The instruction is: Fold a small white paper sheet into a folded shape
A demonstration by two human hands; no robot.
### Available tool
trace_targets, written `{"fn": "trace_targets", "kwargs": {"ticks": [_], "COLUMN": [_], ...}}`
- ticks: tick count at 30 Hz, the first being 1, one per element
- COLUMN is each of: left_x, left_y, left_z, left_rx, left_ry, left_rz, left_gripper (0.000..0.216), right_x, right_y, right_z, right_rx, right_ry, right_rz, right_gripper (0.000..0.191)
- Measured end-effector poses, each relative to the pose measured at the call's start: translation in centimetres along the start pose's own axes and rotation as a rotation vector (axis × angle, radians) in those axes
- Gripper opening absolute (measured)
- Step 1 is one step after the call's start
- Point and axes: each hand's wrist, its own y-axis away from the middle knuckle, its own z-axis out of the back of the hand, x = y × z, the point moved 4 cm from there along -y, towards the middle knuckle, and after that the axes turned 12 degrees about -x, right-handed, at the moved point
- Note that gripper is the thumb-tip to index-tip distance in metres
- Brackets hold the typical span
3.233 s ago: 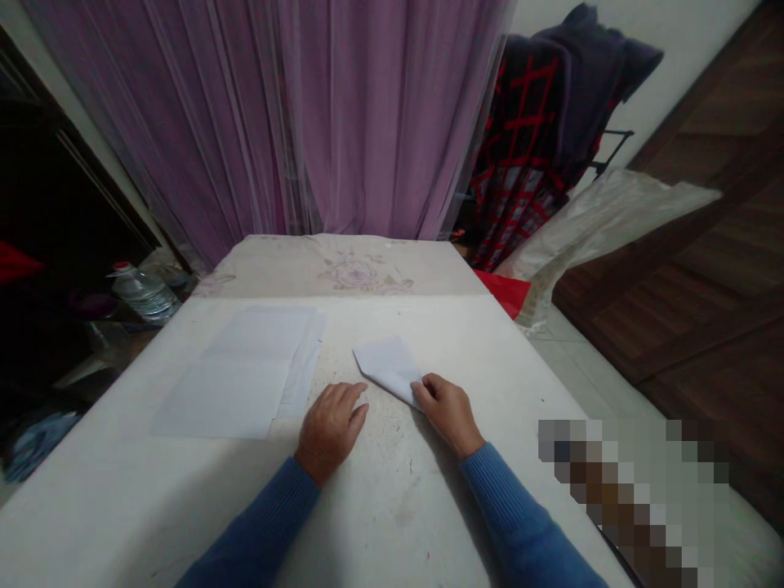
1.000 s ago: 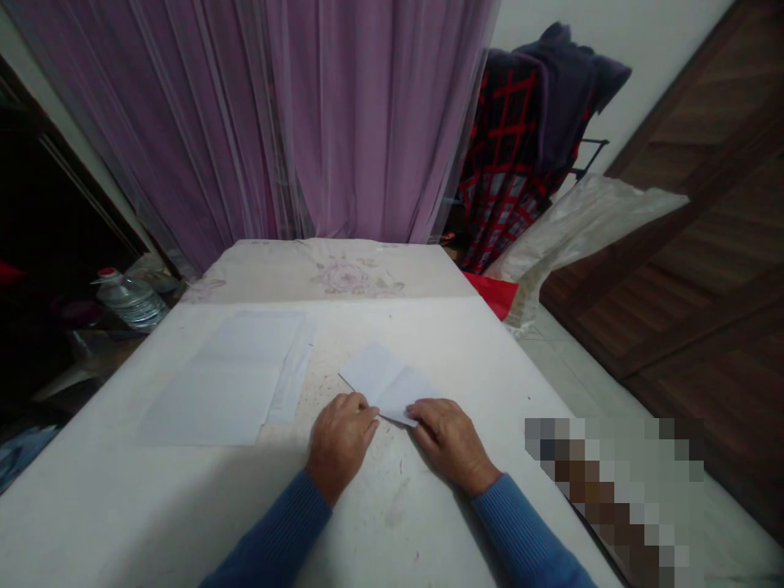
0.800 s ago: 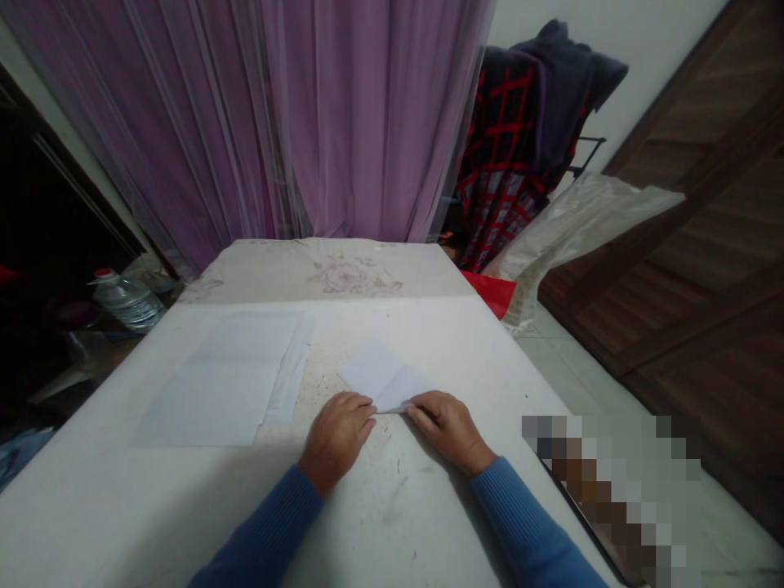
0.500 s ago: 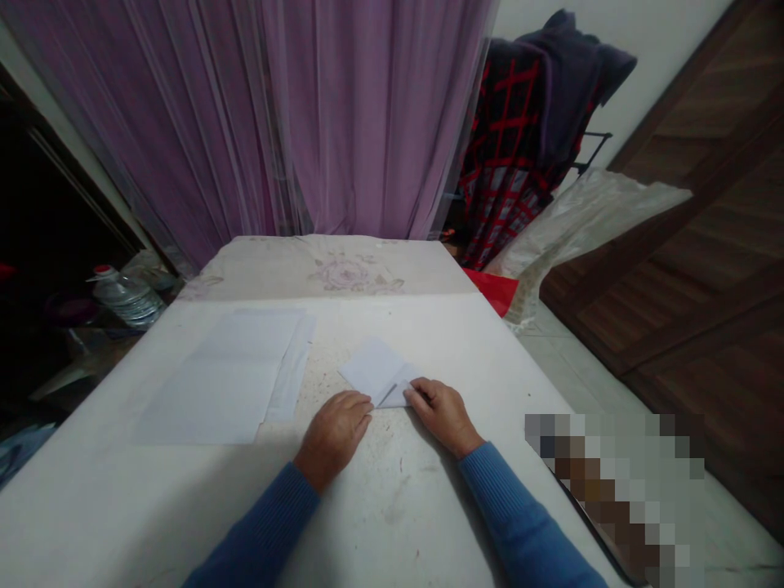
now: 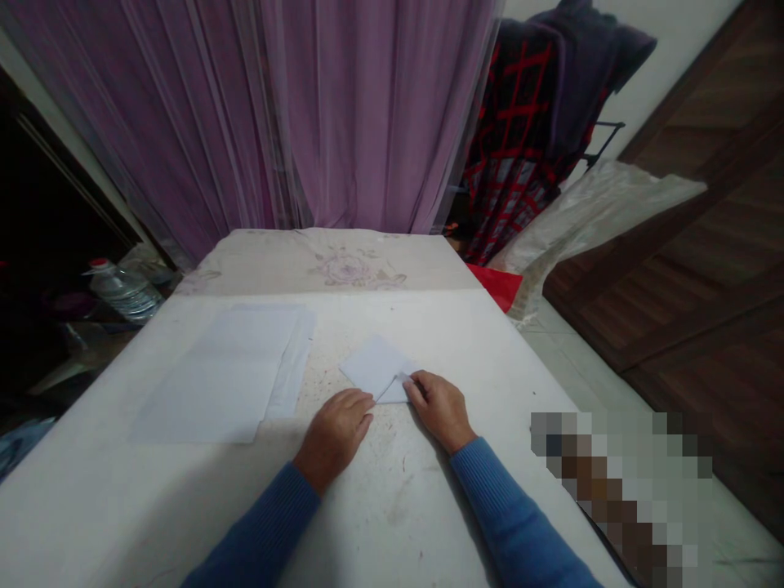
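Note:
A small folded piece of white paper (image 5: 375, 364) lies on the white table (image 5: 367, 506), one corner pointing away from me. My left hand (image 5: 336, 433) rests at its near left corner, fingers together and pinching the edge. At the right side, my right hand (image 5: 439, 408) grips a folded flap of the paper between thumb and bent fingers. The flap stands slightly raised next to the right fingertips. Part of the paper's right side is hidden under that hand.
Several larger white sheets (image 5: 214, 376) lie left of my hands. A flowered cloth (image 5: 275, 261) covers the table's far end. Purple curtains (image 5: 367, 114) hang behind. A plastic bottle (image 5: 126, 292) stands off the left edge; a plastic sheet (image 5: 600, 212) hangs at right.
The paper's right flap is pressed flatter, and its gap has narrowed. My right hand has shifted slightly up and left. My left hand stays nearly in place; the view has tilted a little.

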Motion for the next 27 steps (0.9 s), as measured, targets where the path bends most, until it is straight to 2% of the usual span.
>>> {"fn": "trace_targets", "kwargs": {"ticks": [11, 16, 27], "left_x": [-0.6, -1.1, -1.5], "left_y": [-0.5, -0.4, -0.5], "left_z": [0.3, 0.3, 0.3], "left_rx": [0.069, 0.057, 0.050], "left_ry": [-0.024, -0.086, -0.107], "left_rz": [-0.029, -0.084, -0.075], "left_gripper": [0.027, 0.027, 0.029], "right_x": [0.1, 0.2, 0.4], "right_y": [0.1, 0.0, 0.0], "right_z": [-0.2, -0.3, -0.5], "right_rx": [-0.043, -0.048, -0.083], "right_ry": [0.052, 0.072, 0.108], "right_rz": [0.043, 0.034, 0.027], "right_gripper": [0.023, 0.023, 0.023]}}
